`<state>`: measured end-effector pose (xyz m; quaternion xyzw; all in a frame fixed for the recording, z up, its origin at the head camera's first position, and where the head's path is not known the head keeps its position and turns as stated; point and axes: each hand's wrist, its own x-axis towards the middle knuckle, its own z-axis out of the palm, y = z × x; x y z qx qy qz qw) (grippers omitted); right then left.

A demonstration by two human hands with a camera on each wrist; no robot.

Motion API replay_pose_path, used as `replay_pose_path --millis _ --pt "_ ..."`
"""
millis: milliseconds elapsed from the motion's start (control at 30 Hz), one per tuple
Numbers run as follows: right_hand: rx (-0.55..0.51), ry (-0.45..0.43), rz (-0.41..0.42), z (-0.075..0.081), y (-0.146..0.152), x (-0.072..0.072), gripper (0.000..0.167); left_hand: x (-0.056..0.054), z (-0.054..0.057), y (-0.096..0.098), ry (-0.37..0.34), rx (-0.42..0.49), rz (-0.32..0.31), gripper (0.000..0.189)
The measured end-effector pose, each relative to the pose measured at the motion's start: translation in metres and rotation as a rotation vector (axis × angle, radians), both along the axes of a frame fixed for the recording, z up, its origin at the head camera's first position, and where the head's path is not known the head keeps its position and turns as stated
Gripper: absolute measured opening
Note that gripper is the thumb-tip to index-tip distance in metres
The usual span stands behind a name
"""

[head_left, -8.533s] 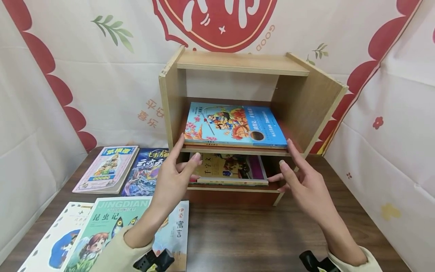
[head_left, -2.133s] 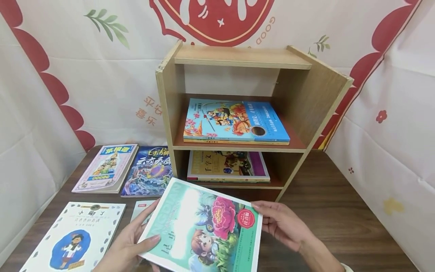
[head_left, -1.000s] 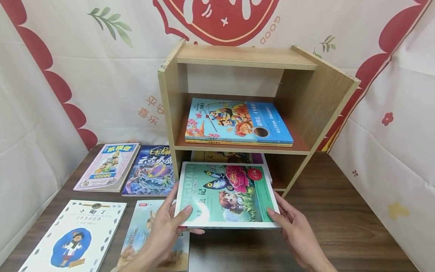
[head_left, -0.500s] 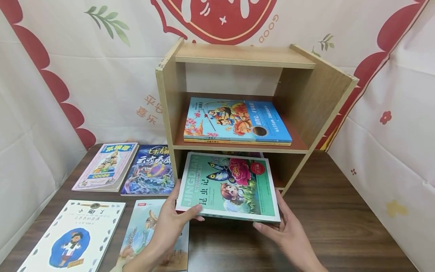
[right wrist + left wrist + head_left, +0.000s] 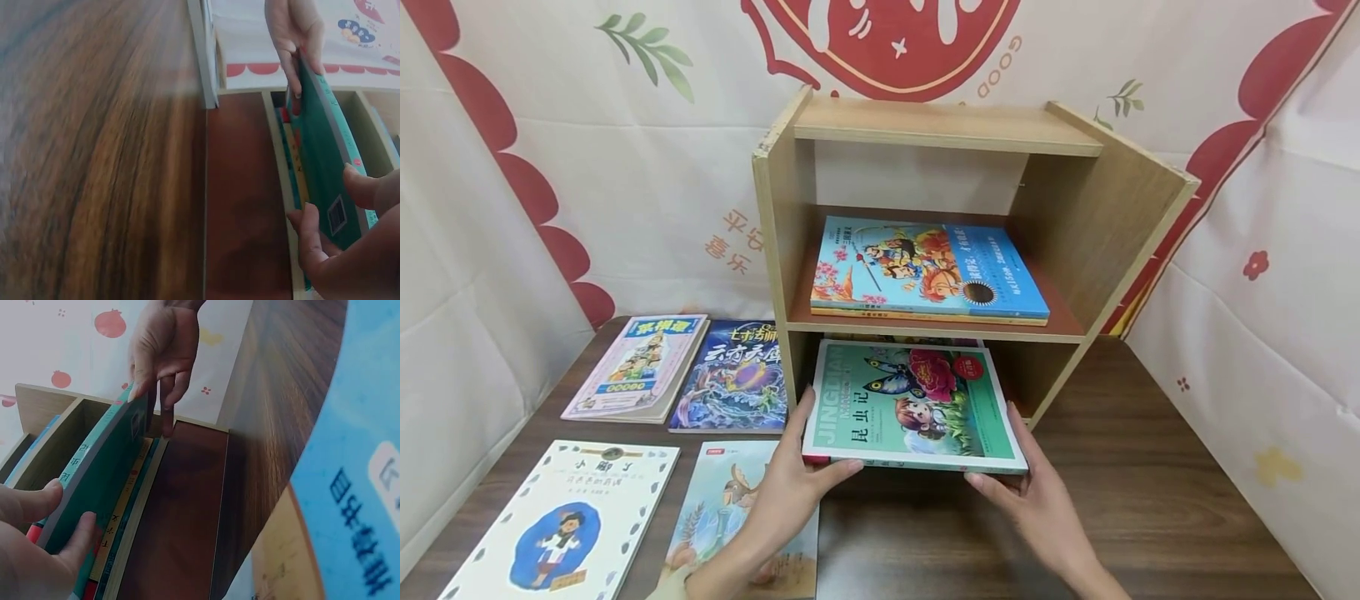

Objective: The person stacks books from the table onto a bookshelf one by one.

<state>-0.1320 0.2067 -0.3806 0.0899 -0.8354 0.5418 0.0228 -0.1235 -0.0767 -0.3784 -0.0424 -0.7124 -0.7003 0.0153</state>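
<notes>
Both hands hold a green picture book (image 5: 917,408) level, its far part inside the lower compartment of a small wooden bookshelf (image 5: 940,331). At its left near corner, my left hand (image 5: 793,483) pinches it, thumb at the spine edge and fingers beneath. My right hand (image 5: 1037,500) grips the right near corner the same way. In the left wrist view, the green book (image 5: 94,459) sits tilted above a yellow book (image 5: 119,515) lying on the lower shelf. From the right wrist, the green book's underside (image 5: 322,144) shows, with fingers under it.
Blue books (image 5: 925,267) lie stacked on the upper shelf. On the table's left are a pink book (image 5: 636,367), a dark blue book (image 5: 730,379), a white book (image 5: 561,525) and a light blue book (image 5: 722,500), the last partly behind my left forearm.
The green book came off the table's front left, was turned level and carried forward into the lower compartment, covering the yellow book there. Over the last half second it moved slightly farther in.
</notes>
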Motion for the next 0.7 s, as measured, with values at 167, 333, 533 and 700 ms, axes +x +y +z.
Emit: replay_pose_path --millis 167,333,533,700 --pt "0.005 0.051 0.04 -0.006 0.002 -0.008 0.091 -0.005 -0.001 0.004 0.053 -0.079 0.023 0.099" --pt "-0.029 0.017 0.039 -0.006 0.002 -0.013 0.096 -0.009 0.0 0.009 0.045 -0.055 0.054 0.099" --pt "-0.102 -0.097 -0.01 -0.004 -0.002 -0.006 0.098 -0.003 -0.002 0.015 0.006 0.052 0.109 0.093" --pt "-0.178 -0.113 -0.005 -0.004 -0.003 -0.002 0.089 0.0 -0.006 0.018 0.01 0.095 0.174 0.09"
